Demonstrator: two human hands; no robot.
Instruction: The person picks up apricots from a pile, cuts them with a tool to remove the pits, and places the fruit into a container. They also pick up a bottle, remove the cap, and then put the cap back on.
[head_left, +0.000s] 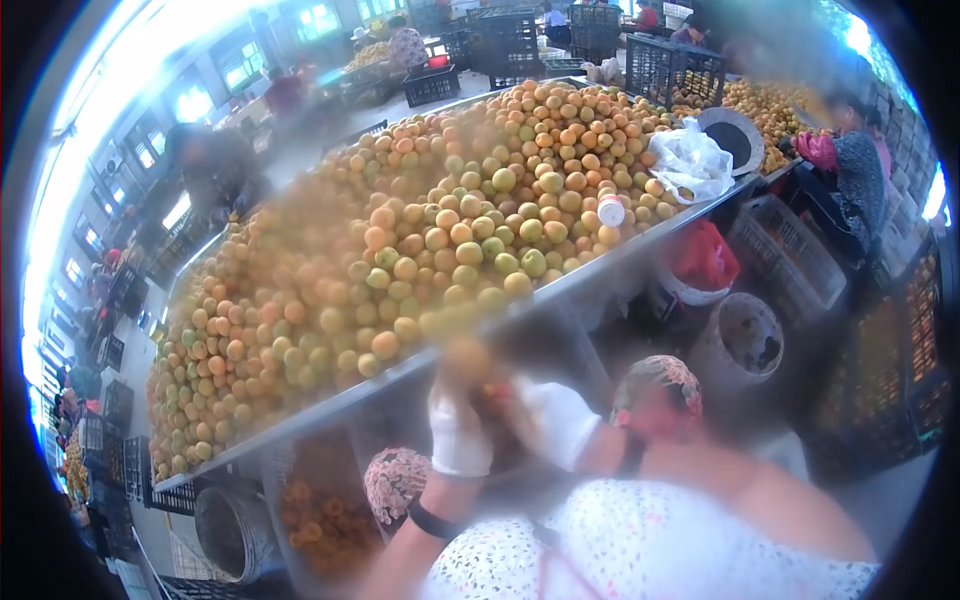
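Observation:
At the near edge of the metal table (560, 288), both hands are close together in white gloves. My left hand (459, 436) points upward and seems closed around a round orange fruit (468, 362), which is blurred. Beside it, my right hand (556, 420) reaches in from the right toward the same fruit. Its fingers are smeared, and a brownish patch between the hands cannot be made out. Beyond them spreads a big heap of round orange and greenish fruits (465, 232).
A white plastic bag (692, 160) and a small white bottle (610, 209) lie on the heap. Below the table stand a crate of orange pieces (330, 515), a grey bucket (232, 530) and a whitish bucket (742, 338). A person (855, 180) sits at the right.

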